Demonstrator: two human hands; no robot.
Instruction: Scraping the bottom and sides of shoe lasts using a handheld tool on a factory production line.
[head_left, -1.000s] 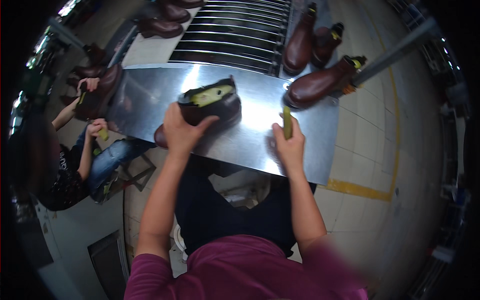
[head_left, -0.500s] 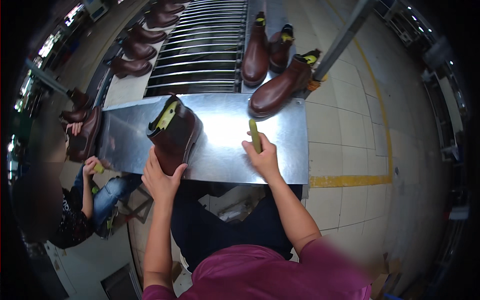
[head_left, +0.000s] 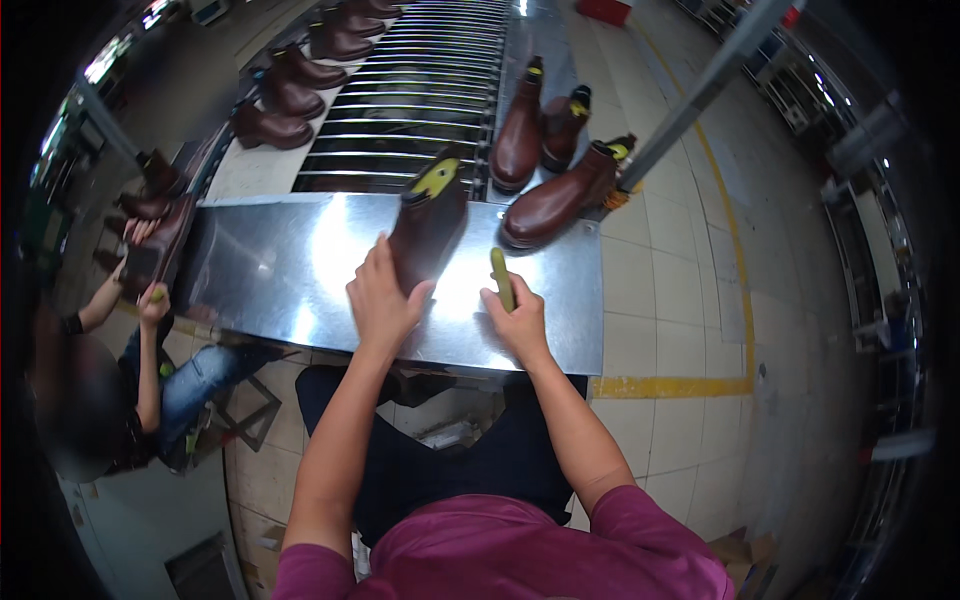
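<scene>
At the middle of the shiny metal table (head_left: 270, 275), seen from the head camera, the left hand (head_left: 385, 300) grips a dark brown boot (head_left: 428, 225) standing toe-down, its yellow-lined opening toward the table's far edge. Just beside it, nearer the right edge, the right hand (head_left: 520, 322) is closed around a yellow-green stick (head_left: 501, 279). Three brown boots (head_left: 550, 150) stand beyond the far right corner.

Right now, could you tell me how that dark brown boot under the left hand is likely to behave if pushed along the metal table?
The boot would probably slide easily, since the steel table looks polished. Its tall shaft might tip it.
</scene>
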